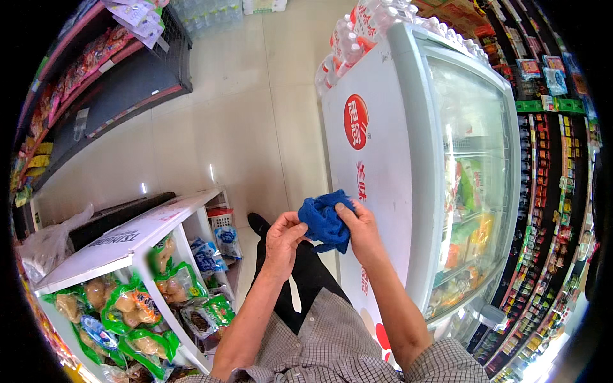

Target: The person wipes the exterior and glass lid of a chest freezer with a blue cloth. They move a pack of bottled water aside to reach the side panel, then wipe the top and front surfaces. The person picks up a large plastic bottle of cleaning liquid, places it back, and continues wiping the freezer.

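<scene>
A crumpled blue cloth [325,221] is bunched up between my two hands, in front of my body. My left hand [285,235] pinches its left edge between thumb and fingers. On the other side my right hand [358,225] grips the cloth, the thumb pressed on top and the fingers mostly hidden behind it. Close to my right hand stands the white side panel of a chest freezer [378,167] with red printing. Through its glass lid [471,143] I see colourful packaged food inside.
Left of me, a white shelf unit [184,206] holds vacuum-packed food in green-edged bags [129,306]. A dark display rack [134,81] stands at upper left. Shrink-wrapped bottles [352,43] are stacked beyond the freezer. Shelves of small packets [550,182] line the right. Tiled floor [230,129] lies ahead.
</scene>
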